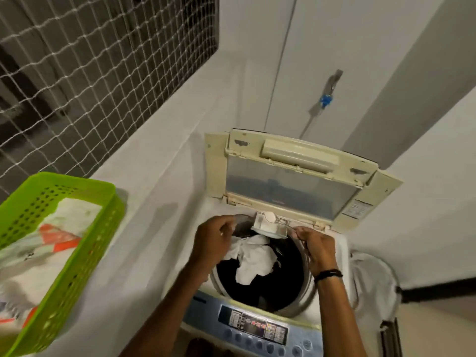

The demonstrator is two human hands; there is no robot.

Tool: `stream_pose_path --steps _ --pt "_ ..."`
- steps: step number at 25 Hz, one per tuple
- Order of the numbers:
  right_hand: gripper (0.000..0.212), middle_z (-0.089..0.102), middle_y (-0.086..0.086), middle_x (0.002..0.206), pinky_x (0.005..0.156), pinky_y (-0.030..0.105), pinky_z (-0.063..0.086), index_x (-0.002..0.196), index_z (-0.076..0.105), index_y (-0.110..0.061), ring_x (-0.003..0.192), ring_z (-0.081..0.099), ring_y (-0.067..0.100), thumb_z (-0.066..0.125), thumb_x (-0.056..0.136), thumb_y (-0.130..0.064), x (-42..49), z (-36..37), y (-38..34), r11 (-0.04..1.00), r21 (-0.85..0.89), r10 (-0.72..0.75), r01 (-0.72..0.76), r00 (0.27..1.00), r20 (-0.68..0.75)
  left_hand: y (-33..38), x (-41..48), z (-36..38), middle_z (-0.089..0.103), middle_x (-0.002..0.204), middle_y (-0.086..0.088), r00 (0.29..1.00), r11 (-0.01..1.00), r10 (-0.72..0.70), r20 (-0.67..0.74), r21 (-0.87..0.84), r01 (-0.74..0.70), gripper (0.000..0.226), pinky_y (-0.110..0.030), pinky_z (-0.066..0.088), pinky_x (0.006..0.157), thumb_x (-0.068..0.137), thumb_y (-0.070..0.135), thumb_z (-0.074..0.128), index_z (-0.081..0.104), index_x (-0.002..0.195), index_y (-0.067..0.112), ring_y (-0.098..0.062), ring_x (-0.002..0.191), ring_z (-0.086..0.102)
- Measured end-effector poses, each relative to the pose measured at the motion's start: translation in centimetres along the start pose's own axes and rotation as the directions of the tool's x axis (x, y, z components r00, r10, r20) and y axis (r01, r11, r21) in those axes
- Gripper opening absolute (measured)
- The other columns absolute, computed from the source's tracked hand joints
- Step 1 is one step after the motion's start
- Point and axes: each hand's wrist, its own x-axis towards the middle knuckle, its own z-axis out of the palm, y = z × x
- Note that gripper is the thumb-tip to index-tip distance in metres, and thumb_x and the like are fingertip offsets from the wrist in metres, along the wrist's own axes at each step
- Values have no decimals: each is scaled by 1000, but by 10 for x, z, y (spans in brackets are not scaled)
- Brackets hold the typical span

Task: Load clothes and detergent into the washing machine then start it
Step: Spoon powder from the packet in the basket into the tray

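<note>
The top-loading washing machine (342, 243) stands with its lid (291, 176) raised. A white garment (253, 261) lies on dark clothes (231, 279) inside the drum. A small white detergent drawer (269, 226) juts out over the drum's back rim. My left hand (213, 239) hovers just left of the drawer with fingers curled; whether it holds anything I cannot tell. My right hand (318, 244) has its fingers curled at the drawer's right corner, on the drum rim.
A green perforated basket (77, 243) holding white and orange packets sits on the ledge to the left. The blue control panel (257, 328) faces me at the machine's front. A tap (327, 99) and hose hang on the wall behind. A white laundry bag (373, 279) is on the right.
</note>
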Motion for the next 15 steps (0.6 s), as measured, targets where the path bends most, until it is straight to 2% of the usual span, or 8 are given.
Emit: stream_pose_path --steps 2,5,7,9,12,14,15 --pt "15 74 6 83 69 25 53 84 76 -11 76 67 19 67 84 0 22 -4 21 998 -68 -9 5 998 -55 -13 17 50 69 122 3 990 998 -59 127 37 55 32 -12 43 91 92 13 60 69 123 17 -14 112 64" --pt "13 75 5 95 77 22 47 96 78 -12 85 66 20 68 89 -11 44 0 47 978 -204 -75 40 983 -168 -25 35 106 64 130 -7 951 989 -142 274 89 122 38 -23 40 101 92 7 57 63 130 11 -25 123 58" --pt "19 76 8 104 83 24 48 105 77 -10 97 69 26 66 90 -13 56 8 62 919 -381 -170 104 975 -145 -37 41 130 62 134 -8 926 981 -175 333 137 136 45 -22 39 100 89 4 55 58 133 12 -25 124 57" --pt "22 75 16 108 87 28 49 109 76 -8 103 69 31 65 91 -12 68 13 79 857 -493 -220 154 972 -79 -54 46 148 54 142 0 901 958 -192 388 272 87 58 -29 41 107 87 11 55 46 143 19 -21 128 52" --pt "23 75 19 102 83 30 52 109 76 -6 94 70 36 65 89 -5 79 20 100 722 -635 -351 275 936 6 -75 54 168 27 161 -7 824 891 -261 503 453 6 74 -40 33 116 91 15 52 18 156 15 -22 147 31" --pt "24 76 17 93 81 34 57 104 77 -4 84 71 35 65 85 3 82 20 109 662 -650 -446 374 893 59 -73 57 172 14 165 -9 795 880 -282 537 474 -8 77 -39 25 120 94 14 51 7 157 9 -22 151 17" --pt "22 76 15 88 78 32 57 98 78 -3 78 71 32 64 83 7 80 19 107 645 -644 -481 410 874 75 -70 57 170 11 165 -10 790 884 -279 546 467 -11 77 -38 23 121 95 13 50 5 157 8 -22 152 14"
